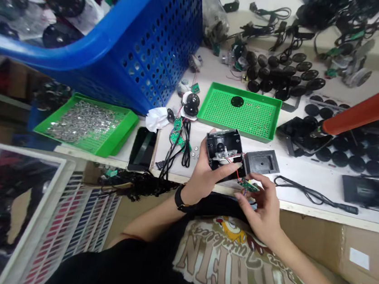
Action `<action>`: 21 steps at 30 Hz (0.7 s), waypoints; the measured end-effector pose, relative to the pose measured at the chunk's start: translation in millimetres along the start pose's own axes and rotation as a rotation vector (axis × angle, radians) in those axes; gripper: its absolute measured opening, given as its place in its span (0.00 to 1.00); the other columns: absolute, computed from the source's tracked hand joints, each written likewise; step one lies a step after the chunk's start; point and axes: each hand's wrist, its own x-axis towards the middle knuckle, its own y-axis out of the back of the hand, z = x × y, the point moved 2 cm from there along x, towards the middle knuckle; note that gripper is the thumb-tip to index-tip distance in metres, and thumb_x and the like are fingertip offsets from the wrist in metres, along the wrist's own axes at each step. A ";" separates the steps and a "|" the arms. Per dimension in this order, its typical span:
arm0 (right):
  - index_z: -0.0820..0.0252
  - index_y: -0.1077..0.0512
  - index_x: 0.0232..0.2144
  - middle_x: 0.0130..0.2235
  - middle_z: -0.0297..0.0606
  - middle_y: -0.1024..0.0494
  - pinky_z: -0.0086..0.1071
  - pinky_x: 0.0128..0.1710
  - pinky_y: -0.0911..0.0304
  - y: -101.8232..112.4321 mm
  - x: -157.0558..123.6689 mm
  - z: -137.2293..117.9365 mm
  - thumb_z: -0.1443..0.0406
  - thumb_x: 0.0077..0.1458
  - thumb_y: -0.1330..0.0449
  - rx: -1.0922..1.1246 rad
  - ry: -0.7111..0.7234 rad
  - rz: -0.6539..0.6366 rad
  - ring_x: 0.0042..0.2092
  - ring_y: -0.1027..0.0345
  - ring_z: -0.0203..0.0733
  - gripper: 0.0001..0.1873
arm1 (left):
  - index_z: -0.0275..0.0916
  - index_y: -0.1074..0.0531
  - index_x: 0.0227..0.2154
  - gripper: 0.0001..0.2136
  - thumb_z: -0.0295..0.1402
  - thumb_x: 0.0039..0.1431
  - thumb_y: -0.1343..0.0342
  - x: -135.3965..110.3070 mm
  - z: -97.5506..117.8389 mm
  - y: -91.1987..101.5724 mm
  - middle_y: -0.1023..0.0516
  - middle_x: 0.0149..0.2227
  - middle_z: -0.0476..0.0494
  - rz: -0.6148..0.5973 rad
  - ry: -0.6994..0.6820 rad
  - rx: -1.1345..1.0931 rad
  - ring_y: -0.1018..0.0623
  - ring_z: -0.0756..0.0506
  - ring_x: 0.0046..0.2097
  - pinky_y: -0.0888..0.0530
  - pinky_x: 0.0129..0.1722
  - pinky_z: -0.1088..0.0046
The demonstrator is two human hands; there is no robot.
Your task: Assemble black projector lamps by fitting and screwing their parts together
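My left hand is wrapped round a black plastic housing, whose open side faces up and shows a clear and white part with a small black round piece inside. Thin red wires run from it to a small green circuit board. That board is pinched between the fingers of my right hand, at the table's front edge. Just behind, a dark grey rectangular block with a recess lies on the table. Black cables with green boards lie to the left of my left hand.
A green tray with a black disc and screws lies behind my hands. Further left are a phone, a green tray of small metal parts and a large blue basket. At right an orange-handled tool slants over black discs.
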 end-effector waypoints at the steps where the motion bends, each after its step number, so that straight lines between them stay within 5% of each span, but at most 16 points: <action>1: 0.51 0.32 0.56 0.49 0.42 0.24 0.34 0.34 0.23 0.9 1.6 -1.5 0.65 0.61 0.34 -0.050 0.069 0.057 0.36 0.26 0.37 0.23 | 0.50 0.36 0.61 0.40 0.37 0.47 0.24 1.6 -0.2 -0.7 0.22 0.55 0.45 0.017 0.003 0.001 0.19 0.42 0.52 0.25 0.58 0.61; 8: 0.52 0.29 0.56 0.37 0.33 0.21 0.30 0.29 0.28 7.0 24.9 -18.1 0.71 0.61 0.35 -0.241 0.333 0.267 0.27 0.29 0.33 0.23 | 0.45 0.29 0.51 0.31 0.43 0.46 0.24 0.4 7.0 -7.7 0.19 0.45 0.47 0.092 0.024 -0.060 0.17 0.41 0.47 0.23 0.54 0.58; 17: 0.53 0.23 0.54 0.43 0.39 0.24 0.31 0.34 0.28 2.1 50.2 -34.3 0.70 0.66 0.41 -0.127 0.257 -0.033 0.37 0.26 0.35 0.17 | 0.45 0.32 0.62 0.37 0.56 0.53 0.31 0.1 -3.5 -9.7 0.24 0.62 0.39 0.077 0.135 -0.275 0.27 0.35 0.66 0.30 0.64 0.56; 21: 0.56 0.23 0.48 0.46 0.42 0.21 0.31 0.36 0.27 0.3 53.4 -38.6 0.70 0.65 0.39 -0.227 0.392 0.010 0.41 0.24 0.38 0.12 | 0.41 0.31 0.61 0.38 0.55 0.52 0.30 1.4 -2.0 -10.0 0.23 0.60 0.37 0.089 0.151 -0.280 0.28 0.34 0.67 0.30 0.65 0.55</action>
